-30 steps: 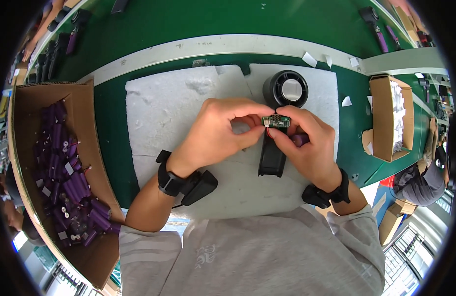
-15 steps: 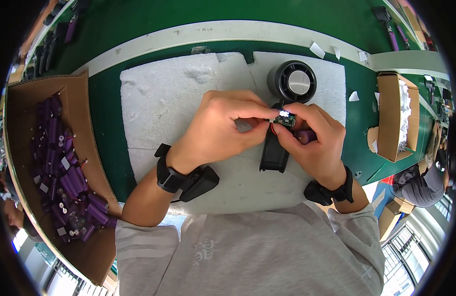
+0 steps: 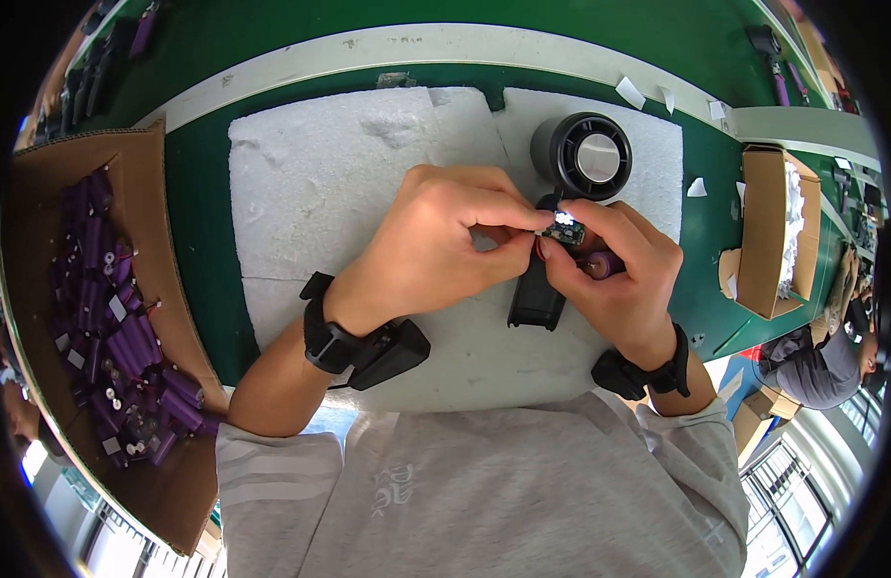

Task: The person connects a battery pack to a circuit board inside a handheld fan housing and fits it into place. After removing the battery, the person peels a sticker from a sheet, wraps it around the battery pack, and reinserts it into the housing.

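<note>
A small green circuit board (image 3: pixel 567 232) with bright white spots on it is pinched between the thumb and index finger of my right hand (image 3: pixel 630 262). A purple battery cell (image 3: pixel 601 265) lies under those same fingers, partly hidden. My left hand (image 3: pixel 455 241) is closed in a pinch at the board's left edge; whatever lies between its fingertips is too small to make out. Red wire shows just below the board. Beneath my hands is a black handheld fan with a round head (image 3: pixel 597 158) and an open handle (image 3: pixel 536 297) pointing toward me.
A white foam sheet (image 3: pixel 320 183) covers the green table (image 3: pixel 197 250) under my hands. At left stands a cardboard box (image 3: pixel 190 318) full of purple battery cells (image 3: pixel 128 332). A smaller carton (image 3: pixel 761 231) with white pieces is at right. Paper scraps (image 3: pixel 630 92) lie near the back ledge.
The view has shifted slightly. The fan head sits a little farther right, and the board has tilted slightly in my fingers. Both hands keep their pinches.
</note>
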A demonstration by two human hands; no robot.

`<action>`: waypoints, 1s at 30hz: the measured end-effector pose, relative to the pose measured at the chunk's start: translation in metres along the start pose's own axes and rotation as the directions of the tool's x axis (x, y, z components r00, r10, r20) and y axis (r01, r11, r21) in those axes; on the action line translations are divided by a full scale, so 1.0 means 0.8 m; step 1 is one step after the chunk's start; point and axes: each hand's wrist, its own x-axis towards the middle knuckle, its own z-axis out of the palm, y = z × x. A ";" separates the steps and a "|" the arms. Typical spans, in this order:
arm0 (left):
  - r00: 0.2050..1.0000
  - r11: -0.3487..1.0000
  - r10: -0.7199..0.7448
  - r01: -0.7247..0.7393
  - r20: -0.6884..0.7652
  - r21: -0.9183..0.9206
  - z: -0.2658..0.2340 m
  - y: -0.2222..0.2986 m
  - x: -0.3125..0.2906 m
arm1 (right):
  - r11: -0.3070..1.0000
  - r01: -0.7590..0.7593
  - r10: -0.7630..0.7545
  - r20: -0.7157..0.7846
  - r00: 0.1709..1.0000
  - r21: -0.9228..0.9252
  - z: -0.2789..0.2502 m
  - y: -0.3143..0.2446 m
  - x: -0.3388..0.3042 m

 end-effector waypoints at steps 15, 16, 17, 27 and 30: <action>1.000 0.999 -0.031 0.031 0.000 0.037 0.017 0.002 -0.004 | 0.992 -0.072 0.071 0.011 0.997 0.104 0.000 0.001 -0.002; 0.999 0.999 -0.033 0.033 0.001 0.036 0.020 0.003 -0.003 | 0.992 -0.075 0.074 0.012 0.997 0.105 0.000 0.001 -0.002; 0.999 0.998 -0.029 0.030 -0.013 0.061 0.022 0.003 -0.003 | 0.990 -0.085 0.083 0.017 0.996 0.113 -0.001 0.001 -0.003; 1.000 0.995 -0.020 0.021 -0.007 0.093 0.024 0.001 -0.004 | 0.980 -0.189 0.182 0.098 0.978 0.063 -0.018 -0.003 0.000; 0.999 0.996 -0.044 0.043 0.008 0.073 0.021 0.004 -0.004 | 0.981 -0.186 0.178 0.118 0.977 0.059 -0.020 0.000 -0.001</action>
